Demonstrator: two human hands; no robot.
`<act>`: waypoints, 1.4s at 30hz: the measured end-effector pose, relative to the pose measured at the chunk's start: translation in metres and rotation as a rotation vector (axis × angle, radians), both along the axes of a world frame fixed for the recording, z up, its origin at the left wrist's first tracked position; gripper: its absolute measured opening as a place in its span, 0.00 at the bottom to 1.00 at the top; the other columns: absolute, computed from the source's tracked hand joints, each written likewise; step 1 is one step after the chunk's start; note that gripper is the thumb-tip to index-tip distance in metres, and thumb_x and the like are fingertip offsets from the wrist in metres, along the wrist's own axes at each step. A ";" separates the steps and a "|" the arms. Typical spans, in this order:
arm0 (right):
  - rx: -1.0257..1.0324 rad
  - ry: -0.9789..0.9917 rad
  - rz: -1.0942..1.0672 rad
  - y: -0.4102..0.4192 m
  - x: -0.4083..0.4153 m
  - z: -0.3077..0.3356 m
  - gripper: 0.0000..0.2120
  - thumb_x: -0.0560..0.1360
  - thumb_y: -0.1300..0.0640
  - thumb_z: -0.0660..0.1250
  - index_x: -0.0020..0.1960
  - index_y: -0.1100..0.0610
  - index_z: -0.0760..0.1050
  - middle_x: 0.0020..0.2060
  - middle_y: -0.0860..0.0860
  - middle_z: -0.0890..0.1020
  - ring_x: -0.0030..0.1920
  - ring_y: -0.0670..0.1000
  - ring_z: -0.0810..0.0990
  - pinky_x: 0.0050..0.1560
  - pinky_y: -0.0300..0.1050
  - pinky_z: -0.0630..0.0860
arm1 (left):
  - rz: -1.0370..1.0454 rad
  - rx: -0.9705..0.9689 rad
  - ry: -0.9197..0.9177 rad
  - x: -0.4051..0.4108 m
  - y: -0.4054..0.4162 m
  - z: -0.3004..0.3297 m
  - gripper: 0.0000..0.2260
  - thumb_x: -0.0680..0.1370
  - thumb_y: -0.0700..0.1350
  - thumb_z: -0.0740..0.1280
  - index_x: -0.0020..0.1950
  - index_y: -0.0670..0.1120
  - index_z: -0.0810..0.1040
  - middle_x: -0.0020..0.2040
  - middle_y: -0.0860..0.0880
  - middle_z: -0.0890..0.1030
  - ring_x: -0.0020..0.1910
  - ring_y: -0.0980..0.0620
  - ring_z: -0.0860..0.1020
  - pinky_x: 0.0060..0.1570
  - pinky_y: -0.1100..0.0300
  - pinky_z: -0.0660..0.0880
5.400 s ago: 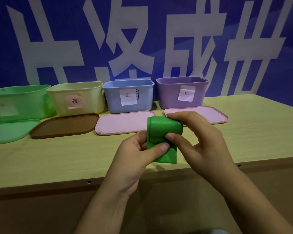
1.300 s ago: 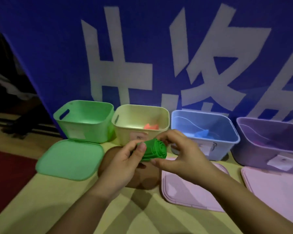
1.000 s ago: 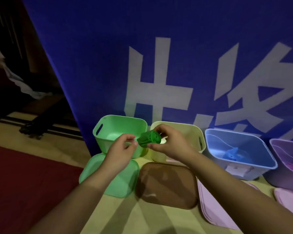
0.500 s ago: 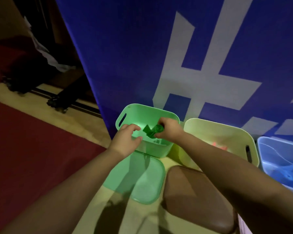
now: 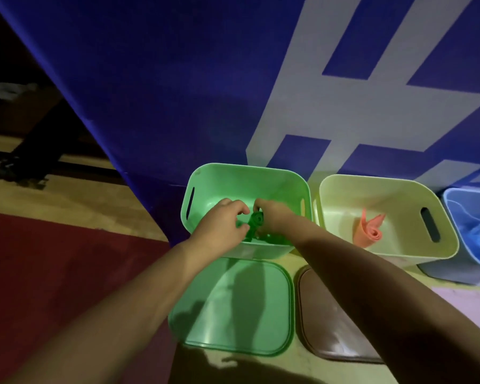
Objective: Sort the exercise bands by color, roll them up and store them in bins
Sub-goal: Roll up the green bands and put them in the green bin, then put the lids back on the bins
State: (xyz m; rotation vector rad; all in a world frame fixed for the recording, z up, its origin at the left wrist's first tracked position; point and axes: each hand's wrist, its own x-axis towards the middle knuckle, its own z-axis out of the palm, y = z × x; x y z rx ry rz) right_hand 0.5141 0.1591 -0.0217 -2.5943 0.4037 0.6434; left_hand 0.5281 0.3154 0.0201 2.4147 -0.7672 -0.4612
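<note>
Both hands have gone from above the green bin's rim half a second ago to down inside it, carrying the roll with them; the view has also tipped further downward.

Item: green band roll [image 5: 254, 220]. Location: inside the green bin [image 5: 284, 178], low against its near wall, between the two hands. Condition: wound, spiral end facing up; whether it rests on the floor of the bin cannot be told.

Item: left hand [image 5: 223, 225]. At 9 o'clock of the roll, fingers curled and touching its side.

Item: right hand [image 5: 275, 217]. At 3 o'clock of the roll, fingers curled round it, thumb at the top edge.

Step in hand, by judgement: storing the green roll, the sort and the rolling being done for this band. Next move calls for easing both grips off together so the coil does not spring loose, then fitting the green lid [image 5: 234, 306], which lies flat at 6 o'clock of the bin.

Adjoining stock: yellow bin [image 5: 344, 189] at 3 o'clock, holding an orange band [image 5: 370, 231] partly unrolled; blue bin [image 5: 455, 200] beyond it, at the frame edge; brown lid [image 5: 324, 328] at 6 o'clock of the yellow bin.
</note>
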 end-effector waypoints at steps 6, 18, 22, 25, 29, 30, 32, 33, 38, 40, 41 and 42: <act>0.013 0.032 0.013 0.004 -0.003 0.003 0.39 0.66 0.59 0.77 0.71 0.56 0.61 0.62 0.59 0.74 0.60 0.59 0.74 0.57 0.48 0.73 | 0.025 -0.054 -0.003 -0.006 0.012 0.002 0.13 0.76 0.43 0.67 0.60 0.47 0.75 0.60 0.49 0.73 0.55 0.51 0.76 0.53 0.60 0.71; -0.003 -0.923 0.122 0.076 -0.166 0.050 0.07 0.73 0.52 0.65 0.47 0.56 0.75 0.40 0.51 0.76 0.36 0.48 0.75 0.35 0.41 0.71 | -0.081 -0.385 -0.472 -0.075 0.087 0.011 0.05 0.73 0.39 0.67 0.48 0.41 0.79 0.45 0.48 0.74 0.41 0.53 0.75 0.43 0.61 0.73; 0.018 -0.373 0.265 0.088 -0.219 -0.010 0.10 0.71 0.51 0.70 0.49 0.55 0.77 0.48 0.54 0.75 0.49 0.55 0.76 0.46 0.49 0.76 | -0.352 -0.072 -0.283 -0.133 0.110 -0.045 0.07 0.73 0.47 0.68 0.47 0.45 0.79 0.47 0.49 0.74 0.48 0.51 0.74 0.47 0.57 0.73; -0.060 -0.177 0.320 0.090 -0.232 -0.033 0.11 0.72 0.54 0.68 0.52 0.57 0.77 0.52 0.56 0.73 0.52 0.57 0.73 0.47 0.50 0.73 | -0.390 0.159 -0.163 -0.154 0.119 -0.079 0.12 0.73 0.50 0.70 0.53 0.48 0.78 0.53 0.50 0.72 0.55 0.52 0.69 0.54 0.62 0.66; -0.108 -0.254 0.285 0.090 -0.243 -0.050 0.07 0.74 0.61 0.62 0.48 0.61 0.77 0.47 0.58 0.74 0.48 0.60 0.74 0.40 0.49 0.68 | -0.292 0.211 -0.154 -0.165 0.121 -0.094 0.09 0.72 0.43 0.70 0.52 0.45 0.79 0.52 0.48 0.73 0.55 0.48 0.71 0.54 0.60 0.68; -0.124 -0.283 0.275 0.091 -0.245 -0.051 0.07 0.74 0.63 0.61 0.47 0.61 0.77 0.47 0.58 0.74 0.48 0.59 0.74 0.40 0.47 0.65 | -0.264 0.200 -0.172 -0.167 0.120 -0.095 0.08 0.71 0.40 0.69 0.50 0.44 0.79 0.51 0.47 0.75 0.54 0.46 0.72 0.52 0.59 0.69; -0.177 -0.304 0.262 0.093 -0.249 -0.049 0.09 0.75 0.65 0.58 0.49 0.60 0.76 0.48 0.56 0.73 0.49 0.57 0.72 0.42 0.46 0.60 | -0.217 0.199 -0.198 -0.169 0.120 -0.096 0.10 0.71 0.38 0.69 0.52 0.43 0.78 0.52 0.46 0.76 0.53 0.45 0.73 0.52 0.57 0.69; -0.190 -0.334 0.256 0.094 -0.251 -0.049 0.09 0.74 0.66 0.59 0.50 0.59 0.75 0.48 0.56 0.74 0.49 0.57 0.73 0.42 0.46 0.60 | -0.195 0.205 -0.199 -0.168 0.120 -0.097 0.12 0.71 0.37 0.68 0.54 0.44 0.77 0.52 0.47 0.76 0.53 0.46 0.73 0.53 0.56 0.69; -0.179 -0.423 0.212 0.090 -0.261 -0.055 0.14 0.62 0.70 0.68 0.44 0.56 0.75 0.36 0.54 0.78 0.38 0.58 0.77 0.38 0.48 0.69 | -0.157 0.203 -0.255 -0.166 0.123 -0.095 0.12 0.60 0.33 0.77 0.34 0.46 0.79 0.35 0.50 0.77 0.36 0.46 0.75 0.35 0.60 0.71; -0.172 -0.444 0.240 0.087 -0.263 -0.053 0.18 0.56 0.69 0.73 0.41 0.53 0.76 0.33 0.51 0.78 0.34 0.55 0.77 0.34 0.47 0.72 | -0.130 0.200 -0.256 -0.166 0.126 -0.094 0.12 0.58 0.32 0.77 0.30 0.46 0.78 0.34 0.50 0.77 0.34 0.46 0.75 0.35 0.62 0.68; -0.169 -0.472 0.242 0.085 -0.264 -0.051 0.19 0.54 0.68 0.76 0.40 0.52 0.77 0.32 0.49 0.78 0.33 0.53 0.77 0.32 0.47 0.72 | -0.115 0.177 -0.259 -0.166 0.127 -0.092 0.12 0.59 0.32 0.77 0.30 0.46 0.78 0.35 0.50 0.77 0.36 0.46 0.75 0.37 0.61 0.67; -0.151 -0.523 0.227 0.083 -0.266 -0.049 0.20 0.54 0.67 0.77 0.40 0.51 0.77 0.33 0.48 0.78 0.34 0.52 0.77 0.33 0.47 0.72 | -0.103 0.147 -0.253 -0.165 0.127 -0.087 0.11 0.60 0.34 0.77 0.31 0.46 0.79 0.38 0.50 0.77 0.39 0.47 0.75 0.39 0.60 0.66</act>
